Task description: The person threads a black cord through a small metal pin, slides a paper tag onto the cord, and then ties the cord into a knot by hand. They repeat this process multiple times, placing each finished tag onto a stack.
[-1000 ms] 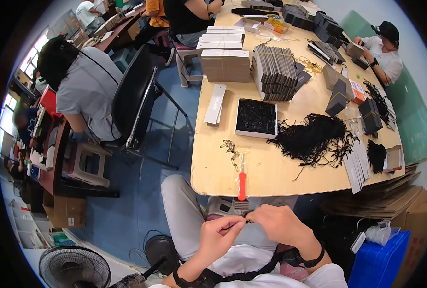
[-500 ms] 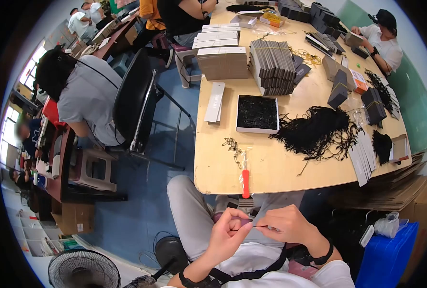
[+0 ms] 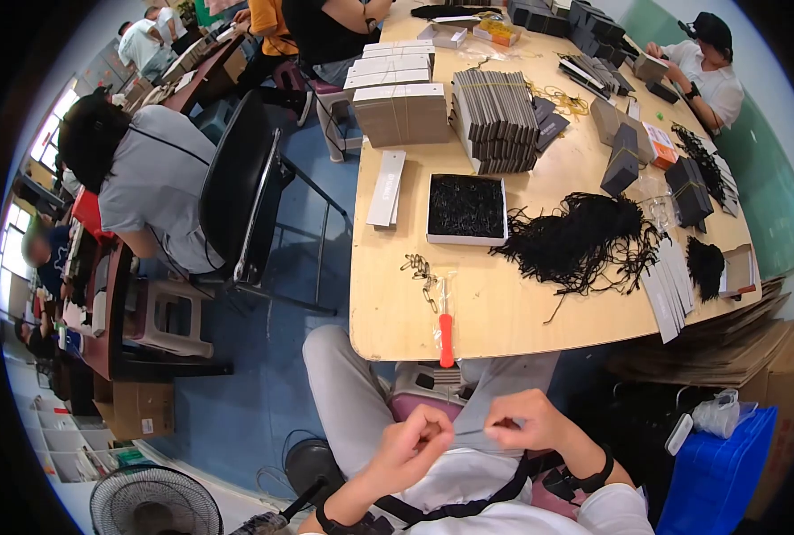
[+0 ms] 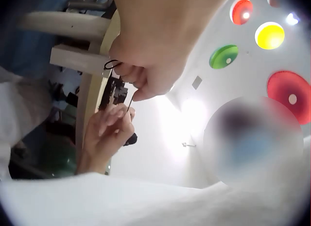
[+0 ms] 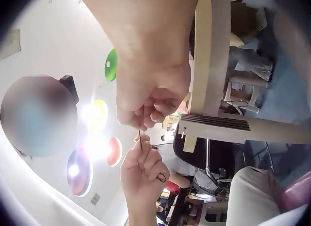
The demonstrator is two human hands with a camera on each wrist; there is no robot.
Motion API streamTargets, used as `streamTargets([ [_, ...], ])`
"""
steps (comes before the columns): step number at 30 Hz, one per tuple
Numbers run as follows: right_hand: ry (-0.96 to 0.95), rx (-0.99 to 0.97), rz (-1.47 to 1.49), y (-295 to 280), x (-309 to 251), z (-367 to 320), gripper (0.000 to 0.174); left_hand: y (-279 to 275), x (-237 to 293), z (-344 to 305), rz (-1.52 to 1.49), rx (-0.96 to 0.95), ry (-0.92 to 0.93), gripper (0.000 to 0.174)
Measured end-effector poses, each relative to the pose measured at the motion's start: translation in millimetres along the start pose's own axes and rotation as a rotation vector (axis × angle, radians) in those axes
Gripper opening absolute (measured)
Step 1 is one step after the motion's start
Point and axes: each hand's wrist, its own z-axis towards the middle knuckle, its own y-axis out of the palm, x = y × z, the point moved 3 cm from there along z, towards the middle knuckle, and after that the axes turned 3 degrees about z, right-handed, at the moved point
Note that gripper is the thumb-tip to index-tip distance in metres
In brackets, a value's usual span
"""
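A thin dark cord (image 5: 141, 140) runs between my two hands, held over my lap in front of the table edge. My left hand (image 3: 412, 448) pinches one part of it with curled fingers, and a small loop (image 4: 112, 64) of the cord sticks out beside those fingers in the left wrist view. Opposite, my right hand (image 3: 529, 421) pinches the other part between thumb and fingers. A short gap separates the hands, with the cord stretched across it. The cord's end inside the right hand is hidden by the fingers.
On the table (image 3: 397, 330) lie a red-handled tool (image 3: 446, 339), a metal chain (image 3: 421, 275), a white box (image 3: 466, 238) of black cords and a loose black cord heap (image 3: 575, 241). Bundled card stacks (image 3: 495, 120) stand behind. A fan (image 3: 154, 508) is at lower left.
My hands, close together at the fingertips a second ago, have drawn apart sideways, with the cord now spanning the gap. The head view has shifted slightly.
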Motion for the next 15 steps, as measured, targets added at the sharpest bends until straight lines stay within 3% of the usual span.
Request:
streamTargets([
  [1, -0.001, -0.002, -0.001, -1, 4, -2, 0.003, -2, -1, 2, 0.197, 0.052, 0.061, 0.011],
  [2, 0.018, 0.078, -0.053, -6, 9, -6, 0.003, -4, -4, 4, 0.197, 0.055, 0.062, 0.011],
  [4, 0.036, 0.154, -0.105, -15, 12, -9, 0.003, -10, -4, 8, 0.539, 0.159, 0.295, 0.012],
  [5, 0.036, 0.229, -0.123, -19, 13, -11, 0.004, -9, -10, 7, 0.538, 0.16, 0.295, 0.012],
  [7, 0.053, 0.35, -0.132, -27, 15, -16, 0.006, -9, -22, 5, 0.397, 0.196, 0.103, 0.014],
  [15, 0.11, 0.516, 0.001, -39, 44, -33, 0.007, -1, -24, 11, 0.355, 0.296, 0.105, 0.012],
])
